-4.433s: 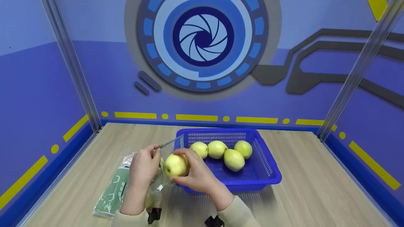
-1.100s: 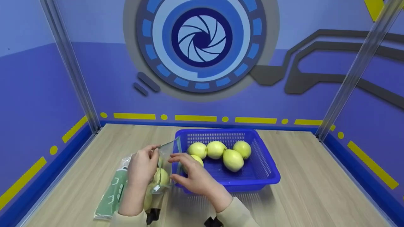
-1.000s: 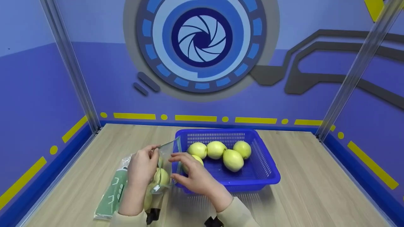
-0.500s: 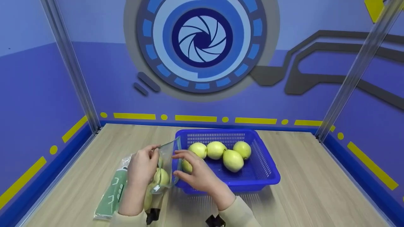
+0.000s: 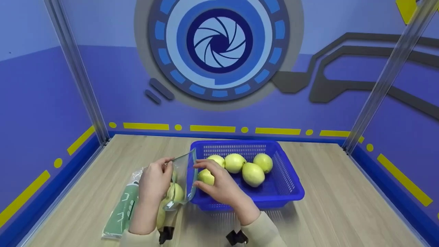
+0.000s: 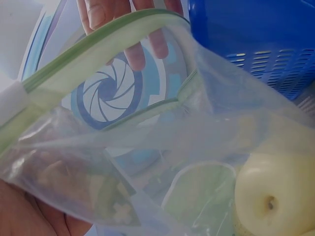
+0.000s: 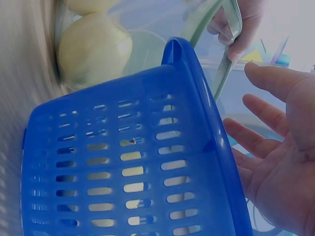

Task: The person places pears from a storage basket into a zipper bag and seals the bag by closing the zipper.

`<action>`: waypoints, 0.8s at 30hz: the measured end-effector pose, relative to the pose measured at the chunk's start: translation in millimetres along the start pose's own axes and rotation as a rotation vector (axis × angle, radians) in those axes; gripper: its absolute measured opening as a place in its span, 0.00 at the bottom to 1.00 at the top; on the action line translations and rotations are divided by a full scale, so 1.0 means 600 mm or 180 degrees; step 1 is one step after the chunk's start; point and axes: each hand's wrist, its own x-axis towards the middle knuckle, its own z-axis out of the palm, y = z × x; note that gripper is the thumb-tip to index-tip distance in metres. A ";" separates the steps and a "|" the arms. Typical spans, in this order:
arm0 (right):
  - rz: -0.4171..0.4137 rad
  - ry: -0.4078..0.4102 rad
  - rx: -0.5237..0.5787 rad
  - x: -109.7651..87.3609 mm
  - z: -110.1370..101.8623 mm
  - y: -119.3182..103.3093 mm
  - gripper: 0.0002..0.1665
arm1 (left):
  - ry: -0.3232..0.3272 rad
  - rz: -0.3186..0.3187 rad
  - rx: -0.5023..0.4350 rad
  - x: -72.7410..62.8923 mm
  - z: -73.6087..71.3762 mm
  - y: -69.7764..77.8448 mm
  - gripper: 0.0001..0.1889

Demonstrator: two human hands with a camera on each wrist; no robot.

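Observation:
My left hand (image 5: pixel 155 181) pinches the rim of a clear zip bag (image 5: pixel 181 168), whose mouth faces right, its white slider (image 6: pixel 12 103) near that hand. Inside the bag lie yellow-green pears, one pear (image 5: pixel 177 192) low near the mouth and more of them partly hidden behind the hand. My right hand (image 5: pixel 223 183) hovers over the left rim of a blue plastic basket (image 5: pixel 297 196), thumb and fingers spread with nothing between them. Just beyond its fingertips lies one pear (image 5: pixel 205 176) in the basket; the right wrist view shows the same empty palm (image 7: pixel 295 162).
Several more pears, such as a front one (image 5: pixel 253 175), sit in the basket. A green-and-clear plastic packet (image 5: pixel 120 212) lies on the wooden table (image 5: pixel 329 178) left of my left forearm. Blue printed panels (image 5: pixel 113 85) enclose the back and sides.
The pear my right hand held at the bag's mouth has gone into the bag. That hand has let go and drawn right over the basket rim. My left hand keeps its pinch.

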 end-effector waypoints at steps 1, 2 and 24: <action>-0.0007 0.0013 -0.0012 0.000 -0.001 0.002 0.24 | 0.0004 0.0004 0.0002 0.000 0.000 0.000 0.15; -0.0021 0.0027 -0.0020 0.000 -0.002 0.003 0.24 | 0.0011 0.0011 0.0005 0.000 0.000 0.000 0.15; 0.0193 0.0090 -0.0013 0.000 -0.008 0.031 0.27 | -0.0007 -0.0007 -0.0007 0.000 -0.001 0.000 0.15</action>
